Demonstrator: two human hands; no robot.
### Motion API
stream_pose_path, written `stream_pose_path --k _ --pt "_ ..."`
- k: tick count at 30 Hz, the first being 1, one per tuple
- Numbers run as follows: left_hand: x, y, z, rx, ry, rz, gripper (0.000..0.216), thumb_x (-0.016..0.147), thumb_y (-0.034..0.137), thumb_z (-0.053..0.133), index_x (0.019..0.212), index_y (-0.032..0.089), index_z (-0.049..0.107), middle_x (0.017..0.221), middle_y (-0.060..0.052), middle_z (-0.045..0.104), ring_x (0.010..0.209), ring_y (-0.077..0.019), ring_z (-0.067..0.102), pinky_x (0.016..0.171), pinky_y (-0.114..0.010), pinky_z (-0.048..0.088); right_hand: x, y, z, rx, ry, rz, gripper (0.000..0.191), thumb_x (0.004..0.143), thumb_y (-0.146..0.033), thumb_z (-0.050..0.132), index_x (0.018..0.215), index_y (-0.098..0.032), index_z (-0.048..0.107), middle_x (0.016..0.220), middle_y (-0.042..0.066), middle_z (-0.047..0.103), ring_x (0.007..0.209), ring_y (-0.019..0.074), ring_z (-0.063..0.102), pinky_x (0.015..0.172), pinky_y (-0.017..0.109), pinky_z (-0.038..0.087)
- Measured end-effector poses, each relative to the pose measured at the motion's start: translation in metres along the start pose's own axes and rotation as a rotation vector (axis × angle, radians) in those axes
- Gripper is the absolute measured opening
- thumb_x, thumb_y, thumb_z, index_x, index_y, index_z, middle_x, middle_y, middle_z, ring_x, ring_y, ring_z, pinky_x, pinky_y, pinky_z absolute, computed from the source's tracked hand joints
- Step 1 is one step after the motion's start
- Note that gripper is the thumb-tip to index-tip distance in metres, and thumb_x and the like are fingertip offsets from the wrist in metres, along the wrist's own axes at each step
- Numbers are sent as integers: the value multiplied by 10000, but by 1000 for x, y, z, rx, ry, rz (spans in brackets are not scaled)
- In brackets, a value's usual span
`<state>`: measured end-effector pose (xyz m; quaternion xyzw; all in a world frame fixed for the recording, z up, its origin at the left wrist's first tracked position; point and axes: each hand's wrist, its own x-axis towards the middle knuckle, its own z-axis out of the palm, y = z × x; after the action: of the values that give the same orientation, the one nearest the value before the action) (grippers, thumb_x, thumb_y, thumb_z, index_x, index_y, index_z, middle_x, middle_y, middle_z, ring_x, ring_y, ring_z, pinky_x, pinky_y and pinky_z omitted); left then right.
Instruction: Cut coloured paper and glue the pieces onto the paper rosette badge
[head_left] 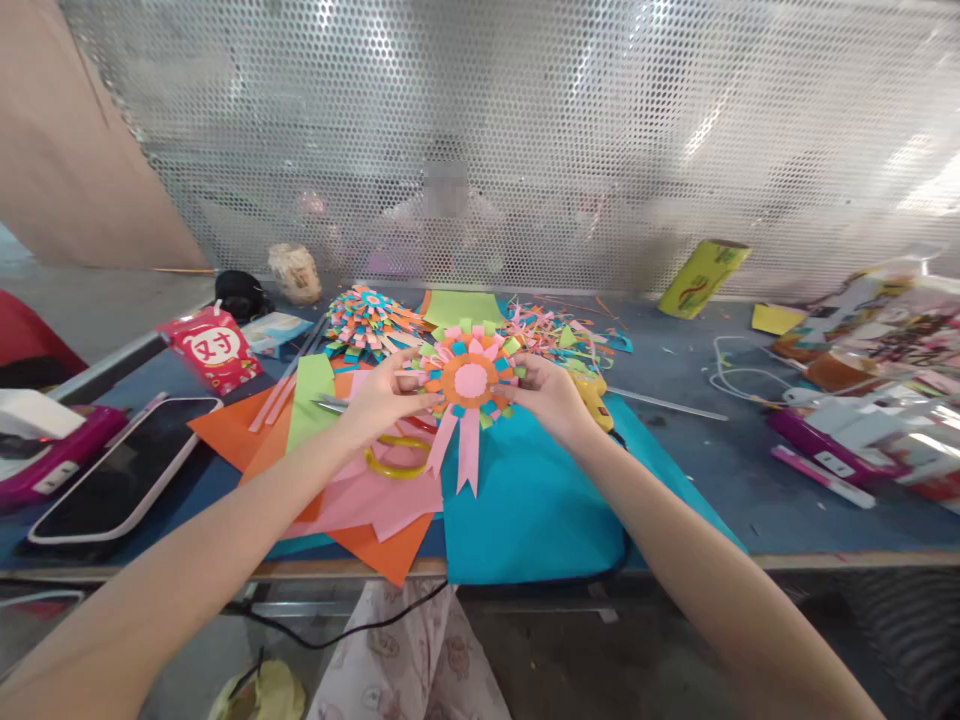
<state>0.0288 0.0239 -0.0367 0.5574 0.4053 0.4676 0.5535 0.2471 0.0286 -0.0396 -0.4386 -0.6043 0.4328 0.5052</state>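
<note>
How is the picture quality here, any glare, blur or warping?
Head view: glare streaks the mesh screen, and what lies behind it is hazy; the rosette held by the left hand and right hand is sharp; the wide lens stretches the forearms toward the corners.

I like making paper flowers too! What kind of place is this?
Probably a craft workbench: the left hand and right hand hold a paper rosette over coloured paper sheets, with a perforated metal screen behind.
</note>
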Motion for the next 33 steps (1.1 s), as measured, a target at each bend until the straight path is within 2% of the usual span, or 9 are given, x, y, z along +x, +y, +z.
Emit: stream_pose_path --k 6,10,14,17,20,23,26,33 --pt "3 -4 -6 32 9 18 688 555 256 809 1126 159 438 640 50 633 587 -129 641 576 -234 520 0 1 1 40 14 -8 341 541 -299 757 802 -206 558 726 -15 674 668 171 656 655 335 555" --pt "5 -7 -7 20 -4 41 640 553 258 812 1076 163 457 670 35 653 595 -131 648 577 -233 516 0 -2 3 59 12 5 338 539 -283 753 797 -210 547 740 -14 676 689 168 658 678 331 553" --pt "6 -8 -4 -58 20 36 646 516 235 826 1045 177 460 711 34 666 629 -138 664 602 -244 528 -2 -6 4 114 13 25 424 548 -295 757 901 -211 538 774 -16 676 699 150 653 679 311 550" --pt "7 -8 -3 -123 11 45 590 513 236 823 984 182 471 758 24 680 658 -140 674 610 -242 533 -4 -8 4 149 -42 89 497 548 -301 776 957 -216 509 779 -27 667 646 128 636 633 300 556" --pt "7 -8 -3 -141 16 50 585 518 233 819 982 178 468 784 10 688 661 -137 672 604 -239 531 -5 -7 4 108 -102 149 454 525 -306 799 863 -198 516 721 -29 643 607 128 620 569 294 553" --pt "6 -9 -2 -118 46 28 591 508 211 818 971 176 453 726 29 668 617 -127 654 590 -245 526 -4 -4 4 81 -85 155 430 495 -321 813 778 -185 519 648 -39 611 575 125 603 524 278 536" --pt "5 -10 -1 -124 49 26 522 520 203 811 896 180 451 682 51 628 631 -133 653 592 -246 521 -2 -4 4 83 -55 151 455 457 -328 826 769 -181 530 624 -47 600 537 107 581 489 256 517" --pt "6 -11 -2 -87 -6 50 488 579 221 795 951 175 483 755 9 663 702 -161 676 635 -278 545 -2 -9 3 62 -36 142 448 439 -345 829 740 -183 539 547 -64 576 488 94 548 493 253 504"
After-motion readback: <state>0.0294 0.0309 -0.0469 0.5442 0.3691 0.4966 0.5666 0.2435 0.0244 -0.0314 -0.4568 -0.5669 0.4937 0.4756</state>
